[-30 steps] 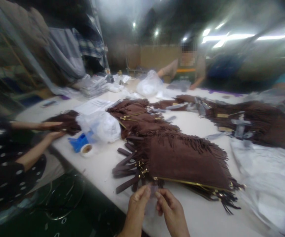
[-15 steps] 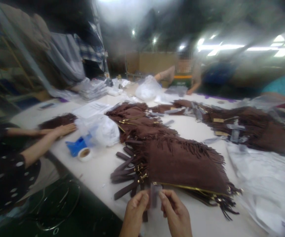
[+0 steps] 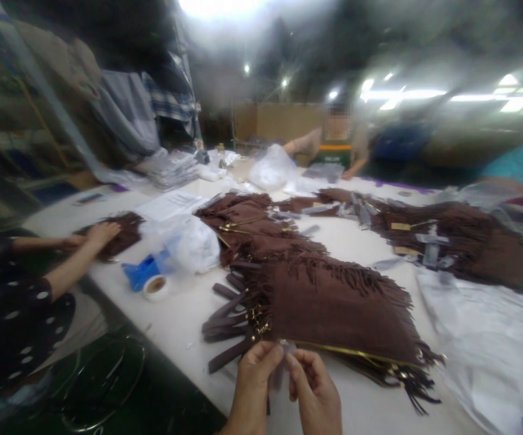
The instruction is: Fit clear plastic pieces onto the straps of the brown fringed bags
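Note:
My left hand (image 3: 252, 386) and my right hand (image 3: 315, 393) are at the near table edge, fingertips pinched together on a small clear plastic piece (image 3: 285, 356) with a dark strap end inside it. Just beyond them lies a brown suede fringed bag (image 3: 334, 308) with a gold zipper and several dark straps (image 3: 225, 314) fanned out to its left. More brown fringed bags (image 3: 252, 220) are stacked behind it.
A person in a dotted black top at the left presses a hand (image 3: 100, 232) on another brown bag. A tape roll (image 3: 155, 287), a blue object (image 3: 141, 272) and a white plastic bag (image 3: 193, 241) lie nearby. Clear bags (image 3: 483, 338) cover the right. Another person (image 3: 334, 142) works at the far side.
My hands stayed pinched on the clear piece, shifting slightly. The person at the left pulled a hand back onto their brown bag. The view tilted down a little.

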A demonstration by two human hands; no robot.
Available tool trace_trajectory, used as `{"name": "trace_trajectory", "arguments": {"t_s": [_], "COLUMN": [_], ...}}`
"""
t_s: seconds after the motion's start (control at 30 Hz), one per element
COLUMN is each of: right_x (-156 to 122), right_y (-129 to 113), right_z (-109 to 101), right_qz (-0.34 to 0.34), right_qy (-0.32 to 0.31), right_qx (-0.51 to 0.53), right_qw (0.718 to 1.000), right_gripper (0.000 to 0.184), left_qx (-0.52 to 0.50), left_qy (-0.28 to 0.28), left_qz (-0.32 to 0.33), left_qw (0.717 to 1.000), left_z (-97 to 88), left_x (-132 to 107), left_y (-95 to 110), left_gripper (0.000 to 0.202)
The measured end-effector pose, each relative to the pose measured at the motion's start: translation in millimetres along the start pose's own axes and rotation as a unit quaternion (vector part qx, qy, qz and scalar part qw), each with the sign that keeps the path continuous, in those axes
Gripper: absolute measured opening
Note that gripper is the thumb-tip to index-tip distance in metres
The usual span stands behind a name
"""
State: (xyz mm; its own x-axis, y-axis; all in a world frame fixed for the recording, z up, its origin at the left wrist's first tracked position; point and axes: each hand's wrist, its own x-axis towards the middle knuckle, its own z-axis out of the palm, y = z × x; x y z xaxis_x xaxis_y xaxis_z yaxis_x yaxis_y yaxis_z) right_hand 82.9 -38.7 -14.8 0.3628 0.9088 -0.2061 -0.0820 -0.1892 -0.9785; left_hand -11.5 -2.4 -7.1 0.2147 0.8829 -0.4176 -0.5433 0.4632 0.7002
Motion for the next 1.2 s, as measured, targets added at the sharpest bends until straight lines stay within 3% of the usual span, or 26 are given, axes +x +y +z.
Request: {"name": "trace_trajectory", "arguments": {"t_s": [0.17, 0.33, 0.43, 0.57, 0.7, 0.77, 0.87, 1.03, 1.2], "right_x": [1.6, -3.9, -7.7, -4.6, 3.4, 5.4, 5.3, 2.7, -2.9], "right_y": [-1.8, 0.1, 4.0, 10.7, 16.5, 17.8, 18.0, 19.0, 20.7], "right_z": [2.5, 5.6, 8.0, 3.2, -9.1, -12.9, -13.7, -14.2, -17.8], "right_qz": [-0.022, -0.094, -0.166, -0.264, -0.362, -0.372, -0.361, -0.398, -0.405], "right_qy": [0.013, 0.061, 0.085, 0.041, -0.016, -0.016, -0.007, -0.002, 0.015], "right_qx": [-0.009, -0.087, -0.138, -0.203, -0.273, -0.29, -0.291, -0.298, -0.344], "right_qw": [1.0, 0.99, 0.973, 0.942, 0.891, 0.882, 0.886, 0.868, 0.847], "right_gripper": [0.036, 0.034, 0.029, 0.023, 0.022, 0.022, 0.021, 0.027, 0.033], "left_qx": [-0.021, 0.006, 0.076, 0.208, 0.288, 0.302, 0.275, 0.108, -0.013], "left_qy": [0.019, 0.077, 0.094, 0.114, 0.102, 0.079, 0.049, 0.02, -0.006], "left_qz": [0.011, 0.007, 0.049, 0.146, 0.16, 0.159, 0.135, 0.006, -0.069], "left_qw": [1.0, 0.997, 0.991, 0.96, 0.939, 0.937, 0.951, 0.994, 0.997], "left_z": [16.2, 10.6, 6.4, 8.7, 12.1, 10.2, 2.1, -8.6, -1.0], "left_x": [-6.3, 1.0, 3.3, -2.6, -13.9, -16.9, -12.9, 2.4, -1.4], "left_y": [9.2, 0.1, -7.1, -8.7, -2.8, 0.3, 1.9, 1.7, 7.8], "left_gripper": [0.027, 0.031, 0.031, 0.033, 0.036, 0.034, 0.031, 0.027, 0.025]}}
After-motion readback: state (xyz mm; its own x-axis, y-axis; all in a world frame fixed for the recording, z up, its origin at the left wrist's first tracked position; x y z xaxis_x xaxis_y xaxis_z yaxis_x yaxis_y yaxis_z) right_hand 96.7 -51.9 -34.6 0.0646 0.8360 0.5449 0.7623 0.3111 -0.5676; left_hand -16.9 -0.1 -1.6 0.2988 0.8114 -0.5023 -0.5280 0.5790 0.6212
